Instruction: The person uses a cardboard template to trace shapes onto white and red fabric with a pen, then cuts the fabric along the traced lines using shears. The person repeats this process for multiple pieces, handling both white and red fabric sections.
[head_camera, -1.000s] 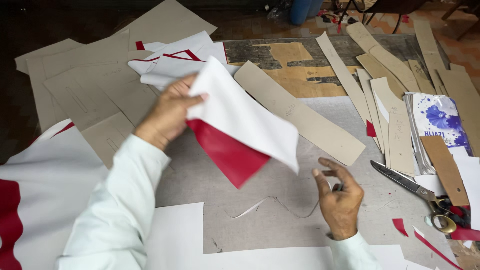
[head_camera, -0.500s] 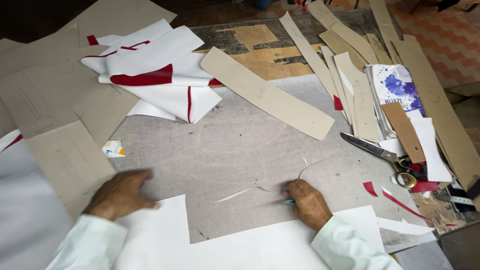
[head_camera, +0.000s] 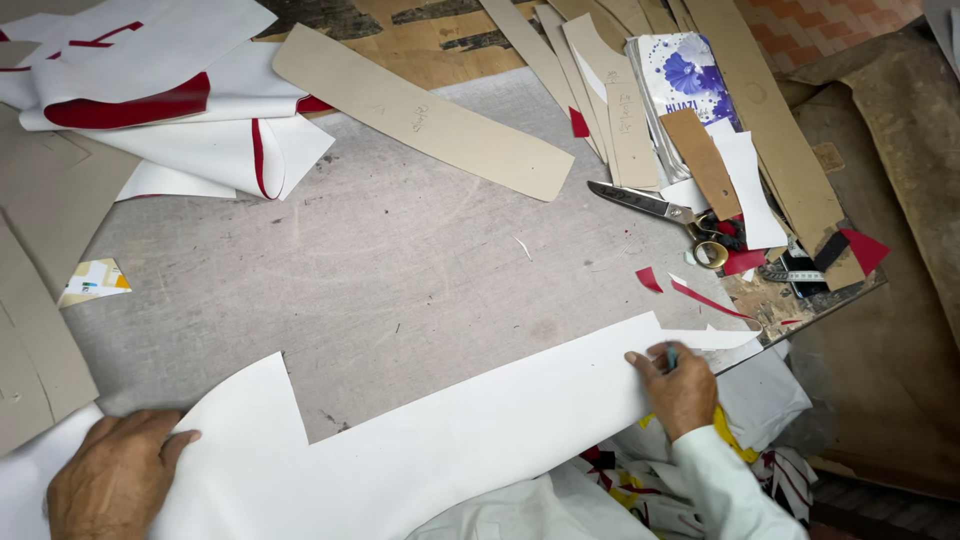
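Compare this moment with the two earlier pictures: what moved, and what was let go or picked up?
The left hand let go of the folded white and red sheet, now on the white and red pile, and came down onto the large white cut sheet. The right hand, with a small teal tool, shifted onto that sheet's right end. Scissors and long beige cardboard strip stayed.

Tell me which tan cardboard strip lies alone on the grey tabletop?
The long round-ended cardboard strip running diagonally at top centre; the other strips are piled together beside the scissors.
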